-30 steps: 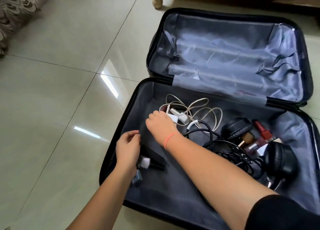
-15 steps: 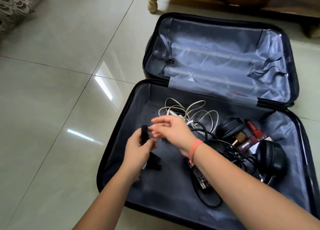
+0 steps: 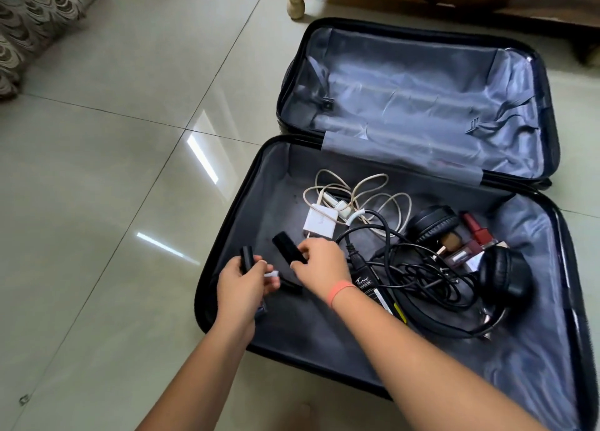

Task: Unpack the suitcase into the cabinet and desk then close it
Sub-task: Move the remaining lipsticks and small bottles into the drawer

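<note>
Suitcase (image 3: 308, 333) lies open on the tiled floor (image 3: 113, 170) in front of you, its lined lid half (image 3: 406, 83) on the far side and the packed half nearest you. At the far left top corner, a patterned fabric (image 3: 32, 18) meets the floor.

Your left hand (image 3: 242, 291) sits over the near-left part of the packed half, fingers curled round a small black tube (image 3: 246, 258) that stands up out of your fist. Something small and white (image 3: 272, 274) shows at your fingertips, too small to identify.

Just to the right, your right hand (image 3: 319, 265), with an orange wristband (image 3: 339, 291), pinches a black oblong piece (image 3: 289, 247), its free end tilted up and to the left. The two hands are close but apart.

Behind them lie a white charger (image 3: 319, 222) and a looped cream cable (image 3: 357, 193). Beside your right wrist lies a labelled black power adapter (image 3: 367, 283), its black cords (image 3: 418, 268) tangled toward the right. Further right are black headphones (image 3: 506, 274), with a few cosmetics (image 3: 477, 232) tucked between the ear cups.
</note>
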`<state>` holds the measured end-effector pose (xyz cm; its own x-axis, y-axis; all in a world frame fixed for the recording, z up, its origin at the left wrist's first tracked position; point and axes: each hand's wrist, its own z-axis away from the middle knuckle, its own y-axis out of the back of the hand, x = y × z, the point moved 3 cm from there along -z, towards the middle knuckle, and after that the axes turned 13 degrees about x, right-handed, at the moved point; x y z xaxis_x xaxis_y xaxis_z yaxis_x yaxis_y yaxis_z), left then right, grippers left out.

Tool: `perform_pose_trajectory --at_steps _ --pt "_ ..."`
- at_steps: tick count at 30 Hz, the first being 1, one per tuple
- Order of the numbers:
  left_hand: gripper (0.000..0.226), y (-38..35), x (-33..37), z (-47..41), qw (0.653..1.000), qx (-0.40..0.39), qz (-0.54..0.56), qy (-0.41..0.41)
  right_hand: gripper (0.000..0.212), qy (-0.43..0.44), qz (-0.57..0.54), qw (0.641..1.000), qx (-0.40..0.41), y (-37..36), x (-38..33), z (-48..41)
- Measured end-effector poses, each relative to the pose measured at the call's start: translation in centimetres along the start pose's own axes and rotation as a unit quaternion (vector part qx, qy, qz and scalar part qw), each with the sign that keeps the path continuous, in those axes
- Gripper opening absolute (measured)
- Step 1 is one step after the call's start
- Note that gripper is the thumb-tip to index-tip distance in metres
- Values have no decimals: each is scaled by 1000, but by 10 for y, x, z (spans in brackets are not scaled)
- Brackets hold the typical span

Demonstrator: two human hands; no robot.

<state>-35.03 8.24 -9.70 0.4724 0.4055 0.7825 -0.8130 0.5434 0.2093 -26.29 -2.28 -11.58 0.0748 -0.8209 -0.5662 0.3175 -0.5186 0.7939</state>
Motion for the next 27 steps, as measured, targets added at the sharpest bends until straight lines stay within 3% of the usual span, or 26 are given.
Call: perform_pose_trajectory --at_steps 2,3,5,7,9,11,13,16,20,24,26,27 --pt "11 -1 -1 0 998 -13 43 39 23 -78 -165 983 -11 7 -5 7" --pt "12 -3 -1 1 996 -36 65 58 25 -70 -223 971 -42 9 -10 10" --pt "15 -10 2 2 987 -79 104 89 22 26 -182 977 -104 15 -21 14" --pt "16 -17 4 5 982 -86 129 111 15 62 -146 982 -100 30 -20 16" --pt "18 -25 4 8 973 -89 158 143 14 48 -159 986 2 52 -5 6" --pt "17 -36 5 11 965 -98 174 169 15 43 -71 985 151 82 14 -8" --pt "8 -45 9 13 963 -112 177 168 39 57 32 982 178 95 27 -21" --pt "3 -56 13 13 967 -114 172 151 64 42 138 989 39 78 35 -35" --pt "9 -60 22 14 983 -86 140 80 39 66 219 973 -32 61 20 -28" --pt "11 -60 39 11 985 -66 158 26 26 167 176 955 -170 54 -6 9" --pt "12 -62 43 9 983 -62 170 28 30 182 118 942 -257 56 -13 18" --pt "12 -63 43 8 983 -63 170 29 33 169 85 947 -261 60 -15 13"
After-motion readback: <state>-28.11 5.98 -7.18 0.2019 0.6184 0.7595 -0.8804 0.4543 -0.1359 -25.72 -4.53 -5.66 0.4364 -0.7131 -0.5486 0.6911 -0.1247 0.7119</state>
